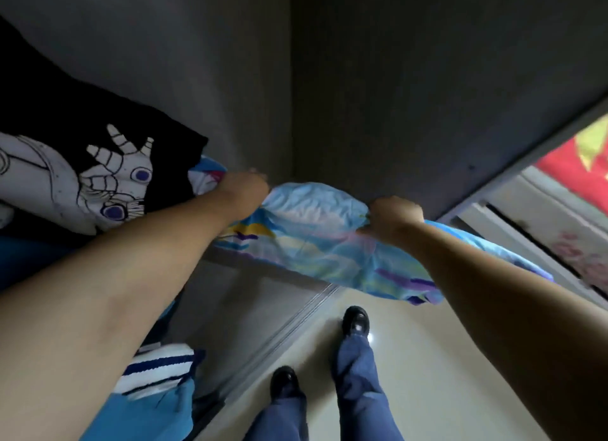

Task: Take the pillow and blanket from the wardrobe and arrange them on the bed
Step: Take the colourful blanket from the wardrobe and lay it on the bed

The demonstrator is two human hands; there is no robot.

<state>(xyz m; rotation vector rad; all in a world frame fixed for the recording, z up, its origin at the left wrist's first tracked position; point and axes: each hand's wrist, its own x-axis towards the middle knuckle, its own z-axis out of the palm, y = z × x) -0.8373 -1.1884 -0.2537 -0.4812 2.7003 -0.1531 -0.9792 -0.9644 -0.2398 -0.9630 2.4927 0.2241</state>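
A light blue pillow (316,230) with purple and yellow streaks hangs partly out over the front edge of a wardrobe shelf. My left hand (245,185) grips its left end, beside a black cloth with a white cartoon print (108,174). My right hand (396,215) is clenched on the pillow's right part, which runs on under my right forearm. Both arms reach forward from the bottom corners of the frame. A folded blue and white striped textile (158,375) lies on a lower shelf at the bottom left; I cannot tell whether it is the blanket.
Grey wardrobe walls (394,95) fill the upper frame. The wardrobe's sliding track (296,322) crosses the pale tiled floor (427,375), where my two black shoes stand. At the far right, beyond the wardrobe's edge, lie red and yellow fabric (572,157) and a white flowered surface.
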